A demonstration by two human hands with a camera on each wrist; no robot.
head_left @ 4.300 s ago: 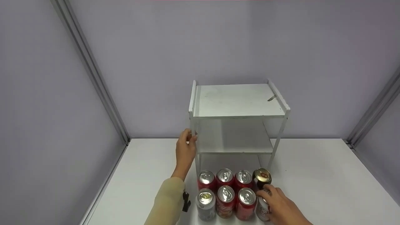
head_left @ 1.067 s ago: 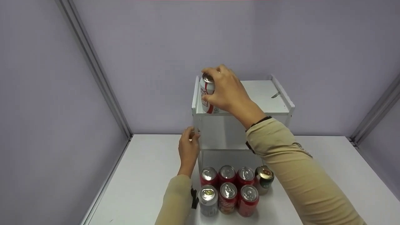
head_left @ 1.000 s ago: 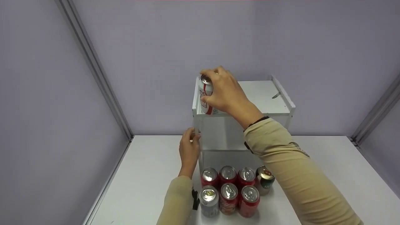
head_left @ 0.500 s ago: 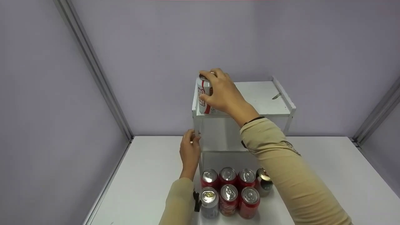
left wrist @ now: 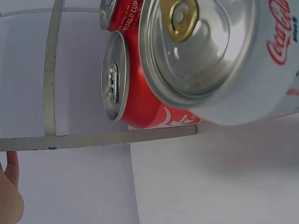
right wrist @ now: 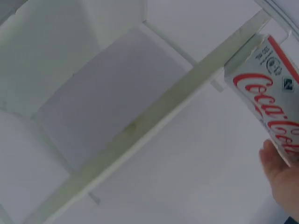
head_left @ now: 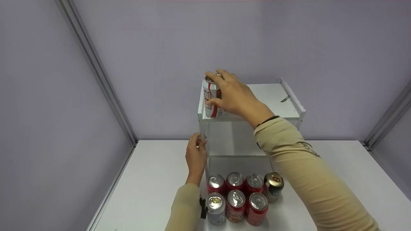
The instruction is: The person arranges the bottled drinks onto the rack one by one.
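Note:
My right hand is round a white and red Coca-Cola can, thumb on its near side and fingers over its top. The can stands upright at the left front of the top shelf of a white rack. In the right wrist view, the thumb lies beside the lower part of the can. My left hand holds the left front post of the rack between thumb and curled fingers. In the left wrist view only part of that hand shows against the post.
Below, on the bottom level, stand several red cans, a silver-white can at front left and a dark can with a gold top at back right. The middle shelf lies between. A white table and grey walls surround the rack.
The white can has gone from the front right of the bottom level to the top shelf in my right hand. Lately the right wrist has shifted slightly right. My left hand stays at the post.

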